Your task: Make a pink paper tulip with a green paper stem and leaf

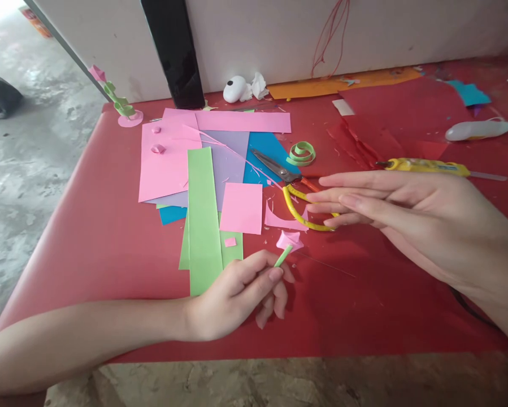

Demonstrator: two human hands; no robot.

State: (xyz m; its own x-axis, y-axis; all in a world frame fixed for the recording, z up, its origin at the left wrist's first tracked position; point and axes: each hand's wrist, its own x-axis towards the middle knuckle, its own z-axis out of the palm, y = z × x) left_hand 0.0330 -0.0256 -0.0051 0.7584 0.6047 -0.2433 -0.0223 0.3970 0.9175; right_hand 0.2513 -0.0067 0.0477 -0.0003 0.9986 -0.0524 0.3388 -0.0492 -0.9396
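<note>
Between thumb and finger of my left hand (245, 291) is the green stem of a pink paper flower (290, 240), its bloom pointing away from me. My right hand (406, 212) hovers to the right with fingers stretched out and nothing in them. Its fingertips partly cover the yellow and orange handles of the scissors (279, 169). A cut pink paper scrap (283, 217) lies just beyond the bloom. Left of it are a pink paper square (242, 208) and a long green paper strip (203, 226).
A yellow glue gun (427, 166) lies behind my right hand. A curled green strip (301, 153) rests beyond the scissors. Pink paper sheets (169, 169) are stacked at left, near a finished paper flower (118, 102) on a round base. A white board (254, 39) stands behind the red tabletop (109, 254).
</note>
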